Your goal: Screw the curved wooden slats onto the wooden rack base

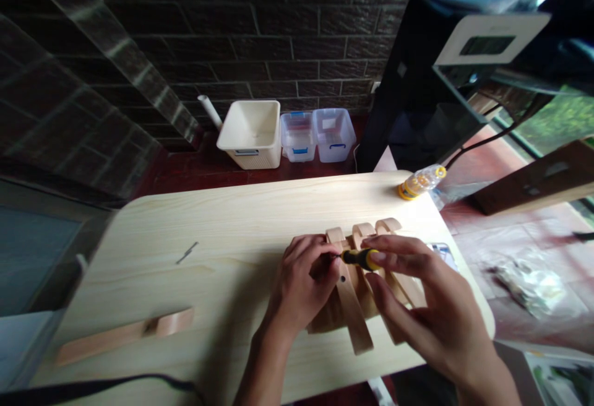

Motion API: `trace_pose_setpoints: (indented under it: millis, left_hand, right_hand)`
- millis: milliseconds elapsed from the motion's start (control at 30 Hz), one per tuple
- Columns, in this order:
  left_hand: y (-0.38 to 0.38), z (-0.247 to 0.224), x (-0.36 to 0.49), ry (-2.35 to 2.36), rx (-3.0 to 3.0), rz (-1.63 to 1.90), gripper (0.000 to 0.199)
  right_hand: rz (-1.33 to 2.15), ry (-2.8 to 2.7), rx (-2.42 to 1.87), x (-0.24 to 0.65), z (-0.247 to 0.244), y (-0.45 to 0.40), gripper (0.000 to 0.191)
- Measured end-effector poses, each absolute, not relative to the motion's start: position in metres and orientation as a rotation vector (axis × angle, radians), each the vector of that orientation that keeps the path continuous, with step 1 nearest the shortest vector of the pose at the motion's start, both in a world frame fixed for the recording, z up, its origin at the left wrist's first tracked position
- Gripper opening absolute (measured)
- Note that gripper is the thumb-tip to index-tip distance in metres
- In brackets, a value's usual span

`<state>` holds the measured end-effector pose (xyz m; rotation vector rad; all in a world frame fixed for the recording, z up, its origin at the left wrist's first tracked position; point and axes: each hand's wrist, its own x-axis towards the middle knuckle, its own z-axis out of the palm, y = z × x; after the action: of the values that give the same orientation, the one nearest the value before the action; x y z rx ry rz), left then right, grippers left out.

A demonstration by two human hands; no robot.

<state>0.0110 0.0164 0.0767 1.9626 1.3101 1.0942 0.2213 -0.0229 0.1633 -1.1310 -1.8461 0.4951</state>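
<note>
A pale wooden table bore an assembly of curved wooden strips right of center, beneath both hands, while a loose strip lay at left. The right hand worked close beside the left hand, whose grip could not be told. A clear bottle stood at the far right corner. A yellow-and-black screwdriver was clamped in the right fingers, its tip at the left fingertips. Thin dark metal lay left.

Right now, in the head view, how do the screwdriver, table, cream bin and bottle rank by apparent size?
1. Table
2. Cream bin
3. Bottle
4. Screwdriver, counting only its visible part
</note>
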Motion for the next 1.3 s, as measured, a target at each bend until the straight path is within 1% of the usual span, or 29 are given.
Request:
trace_pose_setpoints:
  millis: [267,367,533,600,733,900,1000,1100,1300]
  left_hand:
    - [0.008,0.074,0.02,1.438,1.952,1.119,0.012]
    - [0.006,0.076,0.023,1.475,1.96,1.083,0.012]
    - [0.004,0.075,0.025,1.519,1.926,1.051,0.011]
    - [0.003,0.073,0.027,1.542,1.901,1.071,0.012]
    - [0.001,0.069,0.031,1.544,1.887,1.134,0.012]
    - [0.003,0.065,0.028,1.471,1.944,1.215,0.015]
    - [0.006,0.061,0.024,1.42,1.976,1.251,0.015]
    - [0.009,0.056,0.019,1.362,2.007,1.271,0.019]
    - [0.002,0.054,0.015,1.293,2.064,1.313,0.023]
  right_hand:
    - [0.497,-1.829,-1.095,0.219,0.153,-0.034,0.038]
    - [0.452,-1.866,-1.097,0.216,0.155,-0.034,0.035]
    - [0.393,-1.953,-1.096,0.215,0.168,-0.036,0.023]
    - [0.392,-2.011,-1.089,0.216,0.176,-0.036,0.023]
    - [0.391,-2.221,-1.109,0.219,0.197,-0.027,0.032]
    - [0.241,-2.604,-1.108,0.215,0.229,-0.002,0.023]
    - [0.198,-2.86,-1.214,0.208,0.244,0.011,0.022]
    - [0.204,-3.058,-1.372,0.2,0.251,0.019,0.021]
    - [0.212,-3.121,-1.444,0.185,0.25,0.023,0.021]
